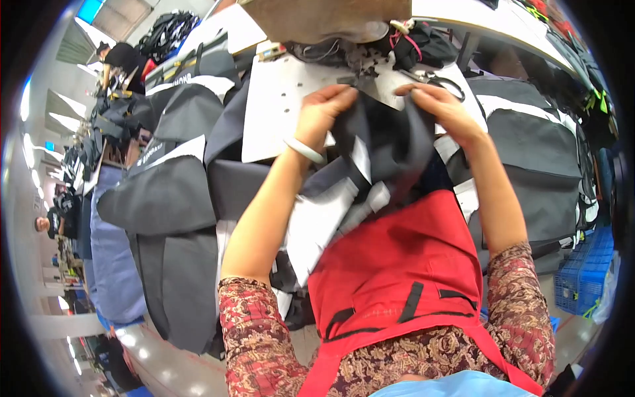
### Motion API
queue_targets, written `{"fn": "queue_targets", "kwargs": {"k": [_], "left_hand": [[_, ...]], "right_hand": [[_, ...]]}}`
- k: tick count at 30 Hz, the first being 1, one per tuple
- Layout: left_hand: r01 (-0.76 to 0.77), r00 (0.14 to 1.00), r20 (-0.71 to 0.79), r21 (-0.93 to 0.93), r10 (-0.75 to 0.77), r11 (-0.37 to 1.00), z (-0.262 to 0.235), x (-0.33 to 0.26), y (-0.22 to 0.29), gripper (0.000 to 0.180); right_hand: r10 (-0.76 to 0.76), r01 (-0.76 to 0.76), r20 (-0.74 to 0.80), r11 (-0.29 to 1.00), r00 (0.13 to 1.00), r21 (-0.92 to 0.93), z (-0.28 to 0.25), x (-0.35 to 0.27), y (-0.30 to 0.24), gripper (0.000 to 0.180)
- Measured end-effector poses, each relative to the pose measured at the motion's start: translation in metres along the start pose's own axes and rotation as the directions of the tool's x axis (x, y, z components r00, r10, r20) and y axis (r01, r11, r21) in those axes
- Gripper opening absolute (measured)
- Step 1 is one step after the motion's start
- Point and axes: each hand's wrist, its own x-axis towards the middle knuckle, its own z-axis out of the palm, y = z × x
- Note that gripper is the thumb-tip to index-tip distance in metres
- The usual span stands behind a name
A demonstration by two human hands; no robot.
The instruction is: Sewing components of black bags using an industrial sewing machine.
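Note:
Both of my hands grip a dark grey fabric piece (387, 142) with white panels, held over the white sewing table (278, 112). My left hand (324, 106) pinches its upper left edge; a pale bangle sits on that wrist. My right hand (440, 106) pinches the upper right edge. The fabric hangs down toward my red apron (397, 264). The sewing machine (331, 20) stands just beyond my hands.
Stacks of grey and white fabric pieces (165, 212) lie at my left, more grey pieces (536, 145) at my right. Black scissors (443, 83) rest on the table near my right hand. A blue crate (585, 271) stands at right. Other people work far left.

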Motion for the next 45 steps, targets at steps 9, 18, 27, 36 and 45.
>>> {"fn": "queue_targets", "kwargs": {"k": [9, 18, 27, 36, 45], "left_hand": [[-0.881, 0.468, 0.772, 0.448, 0.43, 0.155, 0.208, -0.152, -0.136, 0.004], [-0.582, 0.766, 0.27, 0.676, 0.583, 0.452, 0.064, -0.155, -0.081, 0.027], [-0.309, 0.828, 0.104, 0.904, 0.551, 0.295, -0.051, -0.169, -0.075, 0.016], [-0.369, 0.76, 0.418, 0.908, 0.498, -0.198, -0.069, -0.193, -0.068, 0.031], [-0.292, 0.896, 0.216, 0.945, 0.388, 0.148, -0.047, -0.192, -0.065, 0.012]], "right_hand": [[0.537, -0.184, 0.428, 0.753, 0.727, -0.632, 0.03, -0.13, 0.02, 0.074], [0.34, -0.144, 0.127, 0.666, 0.932, -0.732, -0.025, -0.201, -0.065, 0.074], [0.229, -0.135, -0.021, 0.493, 0.973, -0.86, -0.078, -0.265, -0.147, 0.065], [0.097, -0.272, -0.255, 0.324, 0.962, -0.906, -0.098, -0.29, -0.138, 0.065], [0.141, -0.22, -0.17, 0.541, 0.975, -0.812, -0.103, -0.283, -0.137, 0.043]]}}
